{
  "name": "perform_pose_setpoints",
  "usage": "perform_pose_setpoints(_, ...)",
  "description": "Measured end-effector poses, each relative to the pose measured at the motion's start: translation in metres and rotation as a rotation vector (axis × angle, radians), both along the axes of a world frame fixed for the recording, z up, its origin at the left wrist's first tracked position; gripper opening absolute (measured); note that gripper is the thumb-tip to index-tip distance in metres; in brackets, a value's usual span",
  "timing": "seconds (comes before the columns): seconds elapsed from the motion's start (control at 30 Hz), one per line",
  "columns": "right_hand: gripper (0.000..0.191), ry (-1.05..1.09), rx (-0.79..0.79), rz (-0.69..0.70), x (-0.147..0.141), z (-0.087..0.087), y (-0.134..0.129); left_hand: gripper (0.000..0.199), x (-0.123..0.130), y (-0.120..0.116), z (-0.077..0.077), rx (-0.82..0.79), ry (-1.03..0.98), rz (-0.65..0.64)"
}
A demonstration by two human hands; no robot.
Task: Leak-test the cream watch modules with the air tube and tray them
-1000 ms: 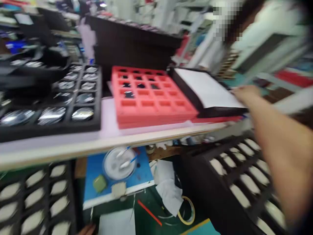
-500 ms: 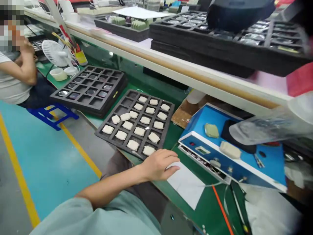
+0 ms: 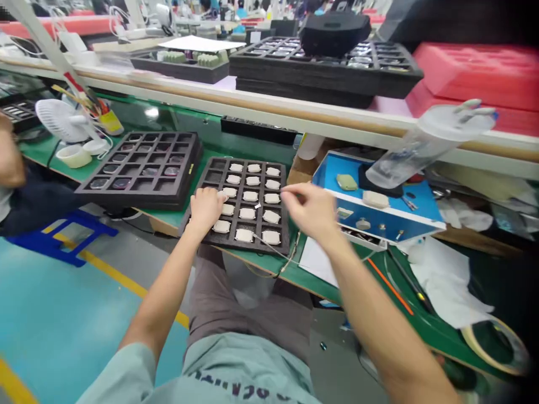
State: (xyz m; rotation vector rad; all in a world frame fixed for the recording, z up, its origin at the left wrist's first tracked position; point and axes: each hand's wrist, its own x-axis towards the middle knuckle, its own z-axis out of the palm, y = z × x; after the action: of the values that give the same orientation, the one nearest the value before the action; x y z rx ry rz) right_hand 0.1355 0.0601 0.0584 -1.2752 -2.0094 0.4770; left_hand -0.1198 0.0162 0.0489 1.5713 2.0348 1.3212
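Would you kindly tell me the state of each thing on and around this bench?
Left hand: curled over the near tray, grip unclear
Right hand: half closed at the tray's right edge, grip unclear
Near tray: partly filled
Neighbouring tray: partly filled
Plastic cup: sticks poking out
Fan: upright, running or not unclear
Paper sheet: flat, partly hidden
Tissue: crumpled

Green bench top [image 3: 433,328], gridded black tray [image 3: 211,177], stacked dark trays [image 3: 164,199], small white fan [image 3: 56,120], blue box [image 3: 410,226], orange stick [image 3: 391,286]
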Motion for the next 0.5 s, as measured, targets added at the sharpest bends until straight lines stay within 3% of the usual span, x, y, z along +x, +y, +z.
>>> perform_pose_setpoints(0.2, 0.015, -0.273, -0.212, -0.058, -0.066, -0.024, 0.024, 0.009, 0.012, -0.002, -0.021, 0.091, -0.206, -0.028)
perform_pose_setpoints(0.27, 0.013, -0.285, -0.218, -0.061, -0.071, -0.028, 0.026, 0.022, 0.027, -0.004, -0.03, 0.119, -0.383, -0.059)
perform_pose_setpoints(0.33, 0.012, -0.295, -0.222, -0.062, -0.068, -0.029, 0.025, 0.036, 0.044, -0.005, -0.037, 0.139, -0.708, -0.116)
perform_pose_setpoints(0.43, 0.012, -0.097, -0.233, -0.053, -0.058, -0.028, 0.017, 0.048, 0.063, -0.004, -0.044, 0.145, -1.168, -0.176)
perform_pose_setpoints(0.5, 0.017, 0.223, -0.26, -0.008, -0.052, -0.028, 0.007, 0.049, 0.067, -0.005, -0.047, 0.147, -1.25, -0.185)
